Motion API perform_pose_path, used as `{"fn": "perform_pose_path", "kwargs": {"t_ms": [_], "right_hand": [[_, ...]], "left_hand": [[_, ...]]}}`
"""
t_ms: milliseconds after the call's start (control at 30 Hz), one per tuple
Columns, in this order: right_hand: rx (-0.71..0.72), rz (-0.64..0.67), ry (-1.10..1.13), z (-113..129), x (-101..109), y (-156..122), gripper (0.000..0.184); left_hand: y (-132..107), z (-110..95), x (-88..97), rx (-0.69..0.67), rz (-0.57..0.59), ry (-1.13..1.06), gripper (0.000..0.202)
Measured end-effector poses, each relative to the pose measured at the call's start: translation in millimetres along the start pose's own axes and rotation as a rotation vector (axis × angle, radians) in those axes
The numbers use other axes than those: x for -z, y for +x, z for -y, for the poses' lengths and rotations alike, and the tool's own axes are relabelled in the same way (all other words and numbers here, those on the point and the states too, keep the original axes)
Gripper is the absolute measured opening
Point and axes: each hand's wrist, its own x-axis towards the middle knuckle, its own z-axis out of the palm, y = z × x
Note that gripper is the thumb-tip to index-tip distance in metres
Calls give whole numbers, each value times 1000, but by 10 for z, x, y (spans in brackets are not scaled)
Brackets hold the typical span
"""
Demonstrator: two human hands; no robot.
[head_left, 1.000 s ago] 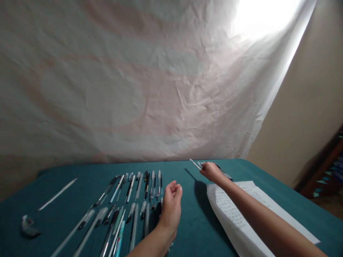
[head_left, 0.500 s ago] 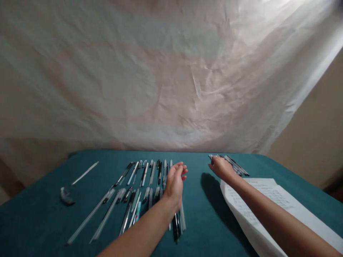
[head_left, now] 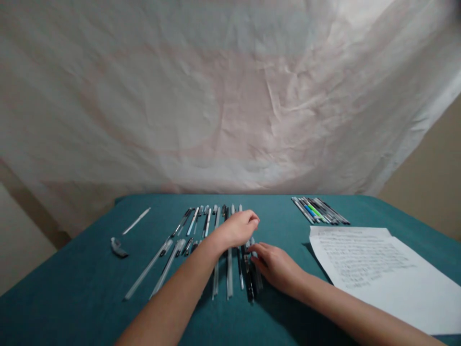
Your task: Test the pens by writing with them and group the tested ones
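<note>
My left hand (head_left: 240,229) is closed above the right end of the pen rows, fingers curled. Whatever it holds, if anything, is hidden. My right hand (head_left: 277,268) lies lower and to the right, its bent fingers closed at a clear pen (head_left: 258,278) at the right end of the front row. Just left of that pen is a black pen (head_left: 248,278). Caps, clear pen barrels (head_left: 229,276) and thin refills lie side by side under and around my left forearm, which covers part of the front row.
At the back right lies a group of pens (head_left: 319,211), some green and blue. Written paper sheets (head_left: 367,259) lie on the right of the green cloth. On the left are a thin white stick (head_left: 137,221) and a curved grey-black object (head_left: 118,248). A pale sheet (head_left: 223,105) hangs behind.
My right hand has come back from the far pen group to the right end of the front row. My left hand has turned palm down with its fingers curled. The view has shifted slightly.
</note>
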Motion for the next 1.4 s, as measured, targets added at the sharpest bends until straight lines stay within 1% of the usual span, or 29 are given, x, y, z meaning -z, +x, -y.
{"fn": "perform_pose_path", "kwargs": {"t_ms": [133, 300, 400, 533, 667, 733, 800, 867, 933, 1000, 1067, 1100, 1167, 1233, 1300, 1367, 1400], "right_hand": [[1, 21, -30, 11, -11, 3, 16], [-19, 61, -82, -2, -8, 5, 13], [-76, 133, -121, -7, 54, -4, 15], [-190, 219, -218, -59, 172, -57, 22], [-302, 189, -316, -192, 219, -153, 33], [-329, 152, -320, -281, 213, -201, 36], [-349, 107, -268, -374, 211, -236, 35], [-357, 58, -142, -453, 231, -251, 30], [-335, 19, 58, -498, 277, -244, 19], [-274, 2, 299, -499, 337, -222, 7], [-211, 7, 524, -459, 390, -195, 7], [-189, 13, 610, -430, 410, -183, 8], [-160, 24, 719, -365, 436, -170, 8], [-157, 34, 762, -307, 456, -174, 7], [-167, 42, 772, -266, 477, -190, 6], [-178, 71, 776, -248, 500, -212, 4], [-181, 102, 774, -249, 513, -223, 4]], "left_hand": [[-37, 95, -24, 67, -37, 206, 19], [-48, 89, -33, 110, -26, 353, 21], [-41, 74, -33, 113, -1, 376, 21], [-41, 69, -61, 108, 24, 355, 21], [-46, 52, -150, 87, 64, 276, 19], [-51, 42, -219, 78, 103, 220, 17], [-56, 41, -296, 75, 144, 159, 18], [-58, 46, -371, 80, 175, 109, 23], [-53, 48, -432, 105, 181, 16, 29], [-40, 35, -472, 142, 169, -204, 41], [-27, 6, -493, 159, 179, -498, 48], [-23, -12, -500, 156, 196, -623, 46], [-20, -49, -513, 150, 214, -769, 38], [-19, -74, -526, 180, 192, -845, 30], [-10, -77, -528, 243, 152, -911, 25], [21, -56, -504, 320, 91, -1046, 24], [46, -35, -481, 350, 42, -1130, 25]]}}
